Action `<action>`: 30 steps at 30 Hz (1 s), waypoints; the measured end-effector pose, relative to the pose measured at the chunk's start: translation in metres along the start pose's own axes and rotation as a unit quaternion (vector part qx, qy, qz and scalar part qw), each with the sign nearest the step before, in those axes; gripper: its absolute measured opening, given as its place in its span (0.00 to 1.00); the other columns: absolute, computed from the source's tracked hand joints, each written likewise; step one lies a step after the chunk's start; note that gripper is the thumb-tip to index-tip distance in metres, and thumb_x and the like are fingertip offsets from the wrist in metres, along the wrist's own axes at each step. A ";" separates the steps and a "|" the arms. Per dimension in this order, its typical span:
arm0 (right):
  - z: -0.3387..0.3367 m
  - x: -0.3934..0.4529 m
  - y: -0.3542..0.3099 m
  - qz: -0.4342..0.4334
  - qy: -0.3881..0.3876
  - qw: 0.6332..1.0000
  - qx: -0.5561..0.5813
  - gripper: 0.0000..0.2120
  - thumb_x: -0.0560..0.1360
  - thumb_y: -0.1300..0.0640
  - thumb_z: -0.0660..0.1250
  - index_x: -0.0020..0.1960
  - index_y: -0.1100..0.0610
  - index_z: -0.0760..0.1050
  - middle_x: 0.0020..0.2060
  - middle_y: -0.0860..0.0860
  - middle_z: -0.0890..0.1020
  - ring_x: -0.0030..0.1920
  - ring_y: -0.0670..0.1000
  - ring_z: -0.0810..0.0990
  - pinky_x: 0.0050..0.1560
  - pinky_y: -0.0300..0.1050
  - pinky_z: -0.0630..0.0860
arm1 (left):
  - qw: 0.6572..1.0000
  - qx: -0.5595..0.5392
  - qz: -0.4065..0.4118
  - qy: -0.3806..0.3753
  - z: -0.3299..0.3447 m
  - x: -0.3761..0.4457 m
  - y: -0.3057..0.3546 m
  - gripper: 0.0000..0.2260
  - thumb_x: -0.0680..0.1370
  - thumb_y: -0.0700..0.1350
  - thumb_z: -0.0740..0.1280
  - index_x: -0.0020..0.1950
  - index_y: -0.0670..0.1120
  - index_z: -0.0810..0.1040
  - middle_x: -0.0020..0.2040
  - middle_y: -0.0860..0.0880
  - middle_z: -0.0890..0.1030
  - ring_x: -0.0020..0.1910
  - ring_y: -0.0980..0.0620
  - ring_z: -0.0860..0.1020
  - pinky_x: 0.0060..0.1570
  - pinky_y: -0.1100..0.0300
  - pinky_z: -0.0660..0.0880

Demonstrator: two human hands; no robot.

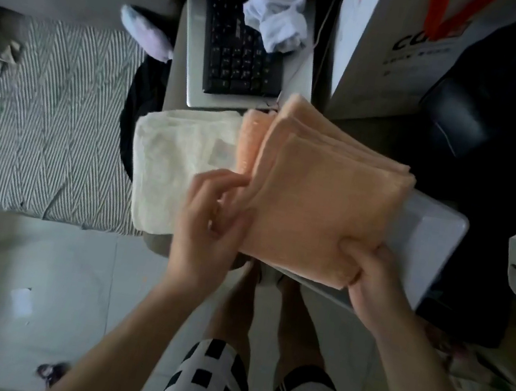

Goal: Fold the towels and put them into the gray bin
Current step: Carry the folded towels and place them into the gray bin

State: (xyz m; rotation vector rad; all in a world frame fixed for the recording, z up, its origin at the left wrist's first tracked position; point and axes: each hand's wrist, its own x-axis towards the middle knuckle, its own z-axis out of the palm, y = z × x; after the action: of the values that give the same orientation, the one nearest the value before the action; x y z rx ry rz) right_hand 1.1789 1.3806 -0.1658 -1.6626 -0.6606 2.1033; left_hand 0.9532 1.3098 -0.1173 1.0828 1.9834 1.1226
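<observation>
While both hands grip one folded peach towel [323, 202], one cream towel [180, 162] lies beside.

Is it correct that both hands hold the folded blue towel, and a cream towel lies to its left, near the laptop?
Not quite: the folded towel is peach-orange, not blue. The head view shows the right hand gripping its near corner and the left hand at its left edge. The rest is right: a cream towel lies to its left, near the laptop.
</observation>
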 end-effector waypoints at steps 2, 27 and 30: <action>-0.032 0.028 0.028 0.059 0.073 0.995 -0.043 0.25 0.71 0.54 0.73 0.66 0.57 0.73 0.61 0.54 0.82 0.59 0.54 0.81 0.54 0.49 0.78 | 0.997 0.034 -0.031 -0.061 0.048 -0.007 -0.026 0.17 0.77 0.39 0.68 0.64 0.51 0.74 0.63 0.52 0.72 0.63 0.61 0.72 0.58 0.66 0.73; -0.131 0.204 0.061 -0.005 0.122 0.802 -0.585 0.38 0.78 0.45 0.62 0.80 0.57 0.48 0.79 0.59 0.47 0.79 0.62 0.44 0.76 0.58 0.49 | 0.850 0.347 -0.210 -0.336 0.179 -0.090 -0.167 0.38 0.80 0.54 0.60 0.79 0.59 0.35 0.76 0.55 0.25 0.80 0.45 0.42 0.67 0.52 0.70; -0.121 0.210 0.057 0.040 0.118 0.807 -0.578 0.39 0.77 0.41 0.61 0.80 0.54 0.47 0.80 0.58 0.43 0.78 0.62 0.41 0.76 0.59 0.47 | 0.857 0.353 -0.204 -0.315 0.183 -0.068 -0.171 0.37 0.78 0.52 0.62 0.81 0.57 0.43 0.80 0.51 0.33 0.80 0.45 0.48 0.59 0.54 0.75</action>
State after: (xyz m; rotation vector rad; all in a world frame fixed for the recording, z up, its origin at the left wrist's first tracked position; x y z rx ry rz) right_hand 1.2487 1.4670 -0.3892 -2.4561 -2.0695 1.4559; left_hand 1.0720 1.2686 -0.3438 1.0902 1.9367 -0.2290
